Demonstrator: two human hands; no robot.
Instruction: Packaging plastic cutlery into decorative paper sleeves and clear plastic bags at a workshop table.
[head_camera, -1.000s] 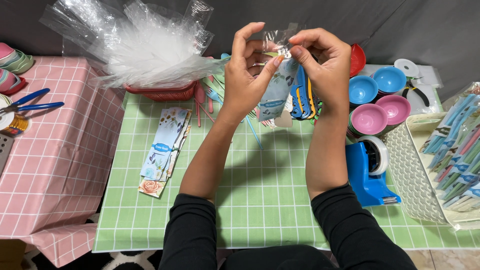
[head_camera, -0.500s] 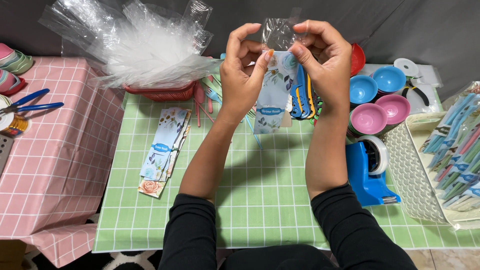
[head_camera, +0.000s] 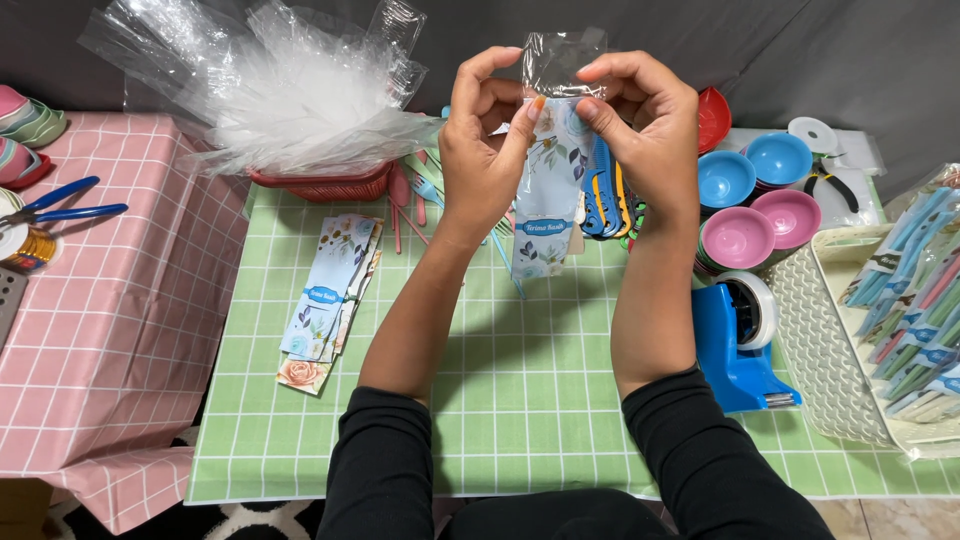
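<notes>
Head view: left hand (head_camera: 485, 140) and right hand (head_camera: 640, 120) both pinch the clear sleeve (head_camera: 552, 150) top, floral card inside, long axis vertical, hanging between them above green table (head_camera: 520, 390)

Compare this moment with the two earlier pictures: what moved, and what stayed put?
Both hands, left hand and right hand, kept pinching the clear sleeve with its floral card; they rose slightly and the sleeve's top, earlier crumpled, now stands straighter. The card stack, tape dispenser and bowls did not move.
</notes>
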